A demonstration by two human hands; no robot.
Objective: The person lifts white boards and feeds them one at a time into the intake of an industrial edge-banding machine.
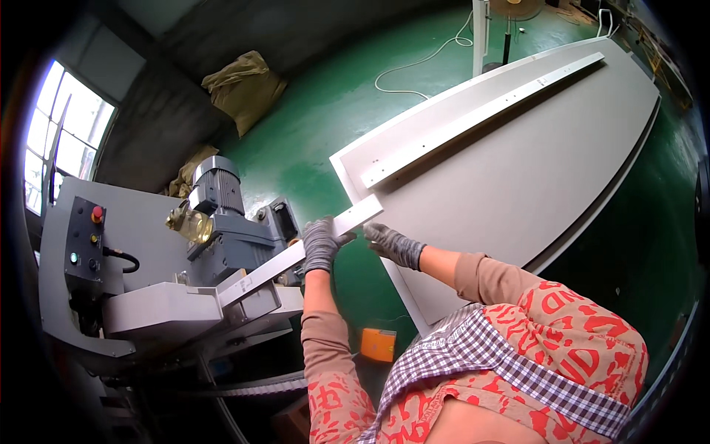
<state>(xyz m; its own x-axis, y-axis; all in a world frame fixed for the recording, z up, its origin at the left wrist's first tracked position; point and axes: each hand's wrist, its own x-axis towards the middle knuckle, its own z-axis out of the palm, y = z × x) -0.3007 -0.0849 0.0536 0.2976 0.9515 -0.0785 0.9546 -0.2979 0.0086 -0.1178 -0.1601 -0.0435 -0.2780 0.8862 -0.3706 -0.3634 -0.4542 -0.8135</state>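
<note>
A long white strip [270, 271] reaches from the machine's light-grey housing [166, 311] up toward the table, its far end in the air by the table's near-left corner. My left hand [322, 244], in a grey knit glove, is closed around the strip near that end. Just right of it, my gloved right hand [393, 246] is over the table's edge, fingers stretched out toward the strip, with a small gap showing between them. A second white strip [473, 126] with small holes lies lengthwise on the pale table [532, 163].
A grey motor [219, 185] and a glass oil cup [194, 224] sit on the machine at left, beside a control panel [85, 240] with a red button. An orange box [378, 345] is below my arms. A tan sack [244, 89] stands against the wall; a white cable [403, 70] crosses the green floor.
</note>
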